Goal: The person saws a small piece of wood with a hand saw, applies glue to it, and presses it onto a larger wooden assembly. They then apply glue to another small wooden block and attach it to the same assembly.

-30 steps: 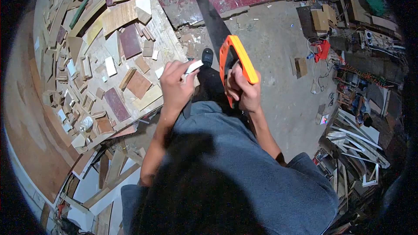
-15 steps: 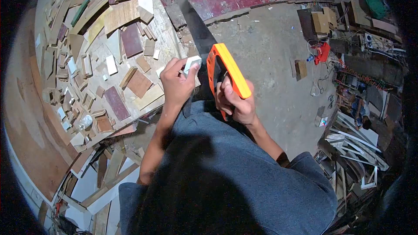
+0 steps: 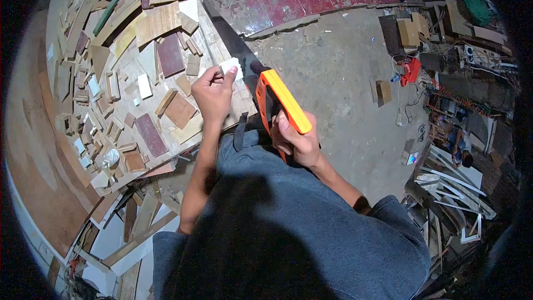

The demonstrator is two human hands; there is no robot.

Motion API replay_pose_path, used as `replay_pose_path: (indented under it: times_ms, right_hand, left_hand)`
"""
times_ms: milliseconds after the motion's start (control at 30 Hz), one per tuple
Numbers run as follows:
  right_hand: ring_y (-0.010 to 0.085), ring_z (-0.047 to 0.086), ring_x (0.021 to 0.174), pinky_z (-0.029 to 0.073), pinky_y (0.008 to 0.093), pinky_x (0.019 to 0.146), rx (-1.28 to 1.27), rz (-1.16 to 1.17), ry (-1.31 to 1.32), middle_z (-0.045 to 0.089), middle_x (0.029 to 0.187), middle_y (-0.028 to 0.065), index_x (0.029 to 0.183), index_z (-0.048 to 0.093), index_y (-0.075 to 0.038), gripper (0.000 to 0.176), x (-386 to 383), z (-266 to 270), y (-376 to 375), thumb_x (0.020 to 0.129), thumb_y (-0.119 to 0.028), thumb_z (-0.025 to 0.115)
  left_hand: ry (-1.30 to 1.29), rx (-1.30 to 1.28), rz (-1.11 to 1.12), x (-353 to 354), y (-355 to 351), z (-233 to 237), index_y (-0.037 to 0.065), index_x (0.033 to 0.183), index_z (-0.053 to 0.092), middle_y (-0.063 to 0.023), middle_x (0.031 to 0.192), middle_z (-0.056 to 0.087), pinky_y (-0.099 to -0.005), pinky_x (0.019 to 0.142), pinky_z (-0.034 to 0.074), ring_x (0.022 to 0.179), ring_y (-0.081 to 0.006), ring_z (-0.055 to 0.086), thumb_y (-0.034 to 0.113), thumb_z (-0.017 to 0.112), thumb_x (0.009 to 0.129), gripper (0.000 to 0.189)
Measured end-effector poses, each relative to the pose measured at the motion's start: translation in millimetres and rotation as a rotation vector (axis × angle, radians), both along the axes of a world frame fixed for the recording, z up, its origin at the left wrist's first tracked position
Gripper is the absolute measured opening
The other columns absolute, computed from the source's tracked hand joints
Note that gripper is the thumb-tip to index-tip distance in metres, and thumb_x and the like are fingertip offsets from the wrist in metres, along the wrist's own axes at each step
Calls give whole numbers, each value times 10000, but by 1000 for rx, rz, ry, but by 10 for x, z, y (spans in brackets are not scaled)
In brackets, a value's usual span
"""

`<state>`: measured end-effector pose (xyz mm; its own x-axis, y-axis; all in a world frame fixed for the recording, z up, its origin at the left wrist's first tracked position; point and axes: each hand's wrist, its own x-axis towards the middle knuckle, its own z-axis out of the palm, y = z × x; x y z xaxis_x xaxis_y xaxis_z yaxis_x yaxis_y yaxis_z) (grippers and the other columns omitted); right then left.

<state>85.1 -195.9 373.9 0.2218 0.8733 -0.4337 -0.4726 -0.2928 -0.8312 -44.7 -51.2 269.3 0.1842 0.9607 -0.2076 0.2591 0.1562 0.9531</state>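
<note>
The left hand (image 3: 212, 95) pinched a white piece (image 3: 230, 65) by the surface's (image 3: 207, 36) edge; the right hand (image 3: 300, 143) clenched a saw (image 3: 286, 99). A slipping blade (image 3: 239, 46) risked cuts.

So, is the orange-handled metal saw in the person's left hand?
No: the right hand grips the orange-handled metal saw; the left hand holds a small white block.

- A handsaw (image 3: 283, 101) with a bright orange handle and a dark, tapering blade (image 3: 229, 36) is gripped in the right hand (image 3: 297, 139), its blade slanting away from the body toward the upper left.
- A small white block (image 3: 231, 66) is pinched between thumb and fingers of the left hand (image 3: 212, 97), just beside the blade; whether the two touch is unclear.
</note>
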Motion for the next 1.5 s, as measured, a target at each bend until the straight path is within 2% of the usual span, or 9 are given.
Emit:
replay_pose_path:
  times_ms: [100, 233, 533, 700, 800, 867, 967, 1233, 1500]
  right_hand:
    - [48, 416, 492, 313, 229, 447, 62, -4, 108, 487, 622, -25, 814, 522, -47, 234, -24, 6, 23, 955, -211, 611]
    - [55, 423, 529, 334, 238, 485, 60, -14, 5, 493, 639, -20, 812, 532, -41, 248, -34, 1, 56, 951, -227, 619]
    - [98, 436, 601, 371, 277, 555, 91, 77, -188, 486, 660, 2, 778, 519, -33, 248, -56, -2, 84, 923, -199, 632]
    - [101, 439, 617, 375, 281, 566, 101, 110, -224, 494, 685, 3, 786, 522, -36, 252, 5, 40, 143, 924, -214, 635]
    - [92, 434, 617, 368, 275, 565, 49, 174, -206, 497, 690, -8, 791, 522, -40, 270, 42, 18, 160, 930, -243, 632]
    - [74, 439, 516, 330, 236, 460, 135, 136, -199, 525, 662, 14, 799, 530, -45, 286, 21, -32, 151, 918, -273, 653]
    - [77, 431, 635, 367, 269, 578, 3, 197, -154, 489, 690, -21, 788, 514, -41, 297, 82, 31, 156, 932, -272, 633]
    - [64, 428, 589, 348, 247, 534, 107, 176, -191, 477, 648, -34, 794, 527, -46, 285, 77, 71, 46, 928, -271, 639]
    - [60, 426, 592, 350, 249, 531, -8, 233, -59, 472, 654, -43, 789, 520, -51, 292, 198, 31, -7, 928, -278, 641]
  left_hand:
    - [-219, -20, 16, -33, -1, 20, -60, 1008, 678, -86, 874, 693, -222, 621, 532, 764, -94, 650, 54, 746, 829, 223]
    - [-233, 1, -14, 17, -52, -5, -78, 1046, 645, -111, 899, 693, -224, 668, 544, 787, -115, 662, 13, 750, 809, 274]
    - [70, 80, -36, 122, -153, 210, -47, 999, 686, -93, 828, 709, -246, 670, 558, 748, -102, 666, -13, 731, 793, 213]
    - [50, 177, -52, 103, -186, 125, -45, 994, 692, -126, 781, 712, -264, 652, 553, 704, -137, 691, -3, 722, 792, 208]
    - [76, 228, -68, 10, -166, 59, -36, 980, 696, -143, 728, 706, -272, 613, 530, 657, -155, 705, 13, 719, 790, 198]
    - [122, 250, -93, -16, -187, 53, -33, 979, 699, -144, 713, 702, -272, 596, 519, 653, -152, 705, 21, 722, 788, 200]
    - [140, 295, -104, -14, -194, 119, -30, 991, 702, -146, 694, 695, -269, 574, 503, 637, -143, 700, 29, 720, 791, 209]
    - [99, 287, -13, 117, -235, 192, -28, 997, 704, -168, 737, 708, -288, 606, 527, 667, -181, 716, 44, 714, 800, 210]
    - [218, 385, -191, -122, -287, 111, 29, 985, 718, -144, 730, 702, -288, 555, 496, 611, -200, 702, 34, 721, 762, 223]
